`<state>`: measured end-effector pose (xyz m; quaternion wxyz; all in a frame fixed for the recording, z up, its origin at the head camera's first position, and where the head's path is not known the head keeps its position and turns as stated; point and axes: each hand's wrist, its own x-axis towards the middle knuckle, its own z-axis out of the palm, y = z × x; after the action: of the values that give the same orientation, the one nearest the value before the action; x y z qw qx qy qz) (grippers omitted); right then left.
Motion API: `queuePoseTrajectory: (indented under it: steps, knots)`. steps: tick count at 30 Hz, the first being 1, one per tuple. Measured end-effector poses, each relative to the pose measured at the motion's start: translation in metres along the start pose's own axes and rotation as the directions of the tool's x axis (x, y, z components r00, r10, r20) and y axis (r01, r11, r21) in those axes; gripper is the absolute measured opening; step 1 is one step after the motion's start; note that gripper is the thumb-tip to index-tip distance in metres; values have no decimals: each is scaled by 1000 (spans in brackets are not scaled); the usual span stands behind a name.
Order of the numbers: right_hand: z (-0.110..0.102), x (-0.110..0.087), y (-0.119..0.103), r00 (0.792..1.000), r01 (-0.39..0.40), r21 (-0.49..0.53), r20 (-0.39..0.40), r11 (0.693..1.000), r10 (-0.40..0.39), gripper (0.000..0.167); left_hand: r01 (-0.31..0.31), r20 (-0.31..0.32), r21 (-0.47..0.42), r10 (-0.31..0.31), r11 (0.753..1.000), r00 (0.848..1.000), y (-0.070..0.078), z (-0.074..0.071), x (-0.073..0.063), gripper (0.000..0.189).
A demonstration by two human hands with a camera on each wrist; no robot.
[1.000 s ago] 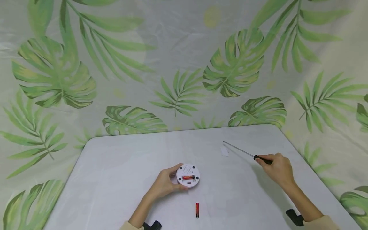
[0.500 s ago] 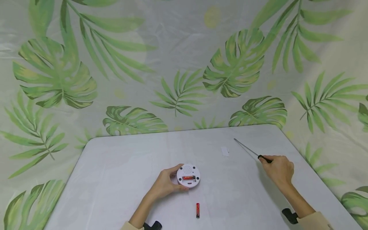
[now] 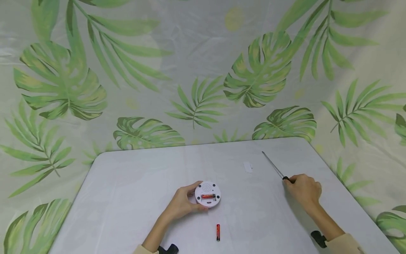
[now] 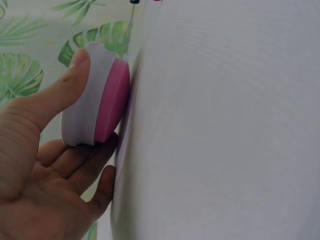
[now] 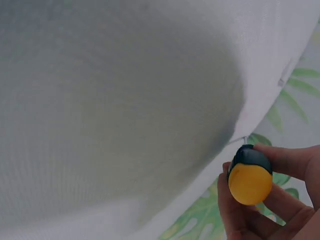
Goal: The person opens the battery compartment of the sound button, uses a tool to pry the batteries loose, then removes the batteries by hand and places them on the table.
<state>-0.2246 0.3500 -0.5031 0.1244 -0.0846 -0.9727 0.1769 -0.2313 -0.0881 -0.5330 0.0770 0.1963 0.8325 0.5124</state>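
A small round white device [image 3: 207, 188] faces up with its battery bay uncovered, and a red battery [image 3: 208, 196] sits in the bay. My left hand [image 3: 182, 202] holds the device by its edge between thumb and fingers. From the left wrist view, its underside is a pink layer [image 4: 113, 100] close over the table. At the right, my right hand [image 3: 305, 190] grips a screwdriver [image 3: 273, 165], its long shaft pointing to the far side. The right wrist view shows the yellow end of the screwdriver handle [image 5: 251, 184] between thumb and fingers.
A loose red battery [image 3: 217, 233] lies on the white table [image 3: 136, 197], nearer the front than the device. A small white battery cover [image 3: 248, 167] rests toward the back right. Behind the table hangs a leaf-patterned cloth [image 3: 196, 70].
My right hand has moved slightly nearer the front, and the screwdriver's tip has swung to the right, away from the small white cover. The left hand and the device stay put.
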Motion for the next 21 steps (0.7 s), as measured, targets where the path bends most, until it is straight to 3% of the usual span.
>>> queuePoseTrajectory:
  steps: [21]
  knots:
    - [-2,3,-3,989,67,-76,137,995,-56,28,-9,20,-21,10,1000,1000,-1,-2,0,96]
